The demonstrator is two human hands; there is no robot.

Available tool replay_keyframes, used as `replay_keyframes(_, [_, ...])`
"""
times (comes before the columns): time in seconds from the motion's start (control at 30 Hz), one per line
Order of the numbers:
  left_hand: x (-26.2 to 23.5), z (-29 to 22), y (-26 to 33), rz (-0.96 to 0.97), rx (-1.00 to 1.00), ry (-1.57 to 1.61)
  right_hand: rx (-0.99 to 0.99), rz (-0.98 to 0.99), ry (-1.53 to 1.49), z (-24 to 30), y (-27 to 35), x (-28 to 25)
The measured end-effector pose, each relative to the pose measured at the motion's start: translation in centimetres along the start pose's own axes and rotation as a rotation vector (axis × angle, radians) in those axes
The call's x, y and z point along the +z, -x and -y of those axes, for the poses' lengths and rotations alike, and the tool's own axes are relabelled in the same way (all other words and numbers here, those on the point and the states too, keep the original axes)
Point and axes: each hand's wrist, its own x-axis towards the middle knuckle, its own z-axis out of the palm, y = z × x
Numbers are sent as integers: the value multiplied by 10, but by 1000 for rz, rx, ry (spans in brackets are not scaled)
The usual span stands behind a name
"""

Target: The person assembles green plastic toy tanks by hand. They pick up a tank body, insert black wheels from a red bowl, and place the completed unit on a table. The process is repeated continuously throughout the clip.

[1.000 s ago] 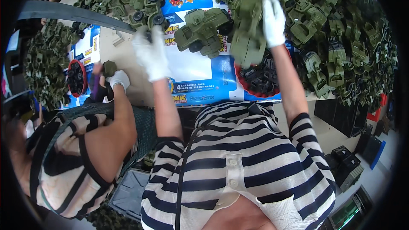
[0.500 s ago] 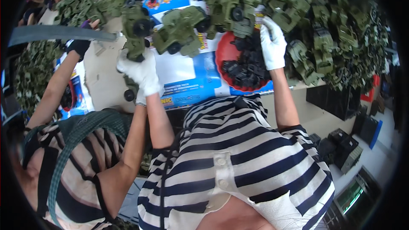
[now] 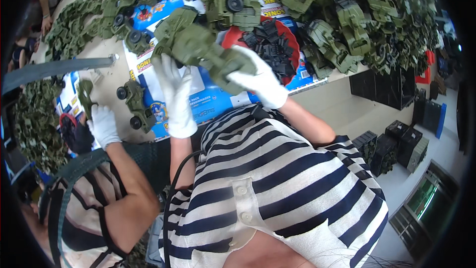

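- Left hand (image 3: 174, 94) — white-gloved, raised above the tabletop (image 3: 111, 77); its fingers (image 3: 166, 67) are closed lightly on the near end of an olive toy truck (image 3: 196, 44), thumb side against the body.
- Right hand (image 3: 260, 82) — white-gloved, fingers curled over the other end of the truck, which it grips from above.
- Toy truck — held between both hands, clear of the tabletop, tilted, in front of the red tray (image 3: 292, 52); one black wheel shows on its underside.
- Red tray — round, filled with small black parts (image 3: 270, 39), lying on blue printed cardboard (image 3: 213, 101).
- Second truck (image 3: 136, 106) — olive with black wheels, standing on the cardboard just beside the left hand.
- Pile of trucks (image 3: 347, 15) — many like olive bodies heaped across the far and right part of the tabletop; some carry wheels.
- Co-worker's hand (image 3: 103, 124) — also white-gloved, at the left, holding a small olive part (image 3: 85, 94); well apart from the person's own hands.
- Olive parts (image 3: 34, 124) — a further heap at the far left edge.
- Black crates (image 3: 396, 144) — stacked on the floor at the right, below the tabletop edge.
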Motion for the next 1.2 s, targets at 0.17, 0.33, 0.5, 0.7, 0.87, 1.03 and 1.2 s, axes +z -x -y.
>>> replay_keyframes(0.17, [38,-5,1,-246,-133,308,-561,341,637,-3,4,15])
replay_keyframes(0.33, [2,17,11,-154,-174,236,-330,-391,909,39,-31,-56])
replay_keyframes(0.5, [27,-1,14,-21,-252,123,-60,-642,1218,-9,-81,-139])
replay_keyframes(0.7, [17,-7,16,150,-273,48,-64,-570,1116,9,-66,-134])
replay_keyframes(0.87, [8,7,9,246,-363,-19,-131,-479,1109,18,-57,-127])
replay_keyframes(1.03, [8,11,6,290,-412,9,210,-513,1288,48,-66,-111])
replay_keyframes(1.2, [12,13,5,315,-385,-8,365,-485,1438,27,-96,-123])
